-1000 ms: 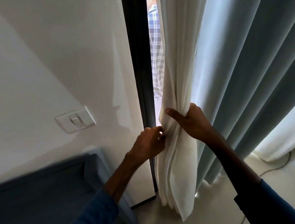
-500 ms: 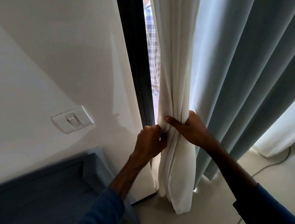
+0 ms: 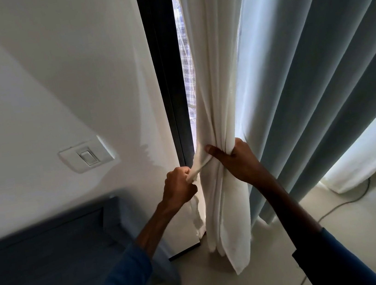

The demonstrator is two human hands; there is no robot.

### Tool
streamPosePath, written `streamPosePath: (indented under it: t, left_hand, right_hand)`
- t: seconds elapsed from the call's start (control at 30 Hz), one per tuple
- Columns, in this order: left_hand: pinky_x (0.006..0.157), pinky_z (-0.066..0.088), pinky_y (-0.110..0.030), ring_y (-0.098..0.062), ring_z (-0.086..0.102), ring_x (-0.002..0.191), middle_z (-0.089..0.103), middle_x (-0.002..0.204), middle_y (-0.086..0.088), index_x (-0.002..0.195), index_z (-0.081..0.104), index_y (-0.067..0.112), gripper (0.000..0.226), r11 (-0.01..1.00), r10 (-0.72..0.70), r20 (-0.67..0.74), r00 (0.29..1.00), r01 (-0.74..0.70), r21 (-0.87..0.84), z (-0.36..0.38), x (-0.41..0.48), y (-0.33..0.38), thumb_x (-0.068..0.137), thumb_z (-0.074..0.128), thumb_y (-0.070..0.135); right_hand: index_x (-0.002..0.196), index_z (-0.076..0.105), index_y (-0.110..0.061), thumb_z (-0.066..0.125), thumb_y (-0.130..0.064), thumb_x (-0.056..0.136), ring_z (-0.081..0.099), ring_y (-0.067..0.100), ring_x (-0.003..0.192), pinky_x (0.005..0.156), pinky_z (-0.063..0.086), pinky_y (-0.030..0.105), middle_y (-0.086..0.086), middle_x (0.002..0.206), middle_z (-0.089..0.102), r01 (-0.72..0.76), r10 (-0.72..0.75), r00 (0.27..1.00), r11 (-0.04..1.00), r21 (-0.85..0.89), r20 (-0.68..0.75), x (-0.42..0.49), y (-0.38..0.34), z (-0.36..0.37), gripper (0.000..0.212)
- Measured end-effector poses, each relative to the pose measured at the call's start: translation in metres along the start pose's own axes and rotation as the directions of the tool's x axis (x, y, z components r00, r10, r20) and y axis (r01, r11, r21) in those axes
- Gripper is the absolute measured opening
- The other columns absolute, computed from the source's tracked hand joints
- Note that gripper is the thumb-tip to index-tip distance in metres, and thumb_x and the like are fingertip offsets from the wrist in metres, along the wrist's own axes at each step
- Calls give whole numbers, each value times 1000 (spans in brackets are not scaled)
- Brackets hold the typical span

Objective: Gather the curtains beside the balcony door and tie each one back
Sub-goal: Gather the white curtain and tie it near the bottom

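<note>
White curtain (image 3: pixel 211 90), gathered beside the dark door frame (image 3: pixel 165 73): right hand (image 3: pixel 237 159) encircles the bundle; left hand (image 3: pixel 178 187) pinches a narrow fabric strip (image 3: pixel 199 167). The cloth looks light, soft and slip-prone; best gripped bunched.

White wall (image 3: pixel 52 77) carries a light switch (image 3: pixel 86 156). Dark door frame (image 3: pixel 167 72) admits daylight. Blue-grey furniture (image 3: pixel 41 259) stands on pale floor (image 3: pixel 375 224); a cable (image 3: pixel 350 201) lies there.

Left hand (image 3: pixel 178 187), right hand (image 3: pixel 235 162): closed grip.
</note>
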State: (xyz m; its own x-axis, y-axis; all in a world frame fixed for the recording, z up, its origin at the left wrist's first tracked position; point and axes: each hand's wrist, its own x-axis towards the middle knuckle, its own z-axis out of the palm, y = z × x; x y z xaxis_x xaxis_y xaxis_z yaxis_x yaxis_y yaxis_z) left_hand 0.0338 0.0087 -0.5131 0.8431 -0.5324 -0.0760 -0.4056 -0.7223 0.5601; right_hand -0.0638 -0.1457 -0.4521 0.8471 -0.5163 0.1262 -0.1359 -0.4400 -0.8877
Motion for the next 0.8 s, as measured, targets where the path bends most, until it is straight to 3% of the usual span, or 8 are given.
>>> streamPosePath:
  t: [0.17,0.23,0.37,0.47,0.53,0.63,0.7,0.8]
  left_hand:
    - [71,50,-35,-33,64,89,63,99,-11,105,56,7,20,972,88,27,996,-92,218,9,-21,-11,87,58,-2]
    - [70,46,-33,-36,64,94,64,105,-14,112,55,7,24,950,104,18,994,-104,296,10,-27,-13,91,53,-4]
    - [74,54,-34,-28,67,88,69,103,-10,111,61,11,13,933,170,-12,985,-157,323,2,-28,-23,99,57,10]
    - [75,55,-29,-14,68,74,75,86,-4,92,73,11,15,945,305,-9,952,-302,127,-14,-31,-29,98,59,10]
    - [70,50,-20,-8,65,64,73,73,5,84,74,14,25,920,383,23,923,-380,-96,-30,-35,-29,102,57,17]
    - [60,48,-24,-9,60,55,64,63,5,87,71,19,26,895,316,27,948,-288,-340,-45,-29,-49,104,54,30]
    - [59,51,-27,-6,62,54,63,64,7,86,69,27,23,920,265,-20,964,-259,-294,-45,-19,-66,103,55,32]
    - [63,53,-30,-10,69,63,69,72,5,91,68,26,29,951,307,-86,948,-308,-1,-41,-7,-63,101,48,45]
  right_hand:
    - [111,72,-6,70,-39,94,68,24,93,85,56,38,1,93,69,-5,4,997,1000,-17,-75,7,5,1,37]
    - [110,72,-6,70,-40,94,69,25,94,84,56,36,4,95,72,-8,6,994,1000,-18,-106,9,8,3,37]
    - [109,73,-6,72,-39,93,69,23,93,85,56,35,3,94,72,-22,25,991,999,30,-129,7,12,5,37]
    - [109,73,-2,77,-37,89,65,19,85,83,57,35,8,97,74,-45,49,989,998,33,-142,3,19,11,40]
    - [112,71,-2,78,-35,88,65,19,85,84,57,35,5,96,71,-99,108,989,991,86,-99,-3,22,15,42]
    - [99,70,-22,78,-33,88,70,6,83,86,58,31,-11,91,70,-166,164,986,967,192,26,-11,32,20,18]
    - [89,67,-33,78,-32,88,70,-4,81,85,58,26,-15,90,72,-182,152,978,955,236,141,-14,34,20,12]
    - [94,70,-35,77,-28,90,72,-1,89,85,58,21,-13,94,77,-204,122,950,941,272,289,-19,33,24,11]
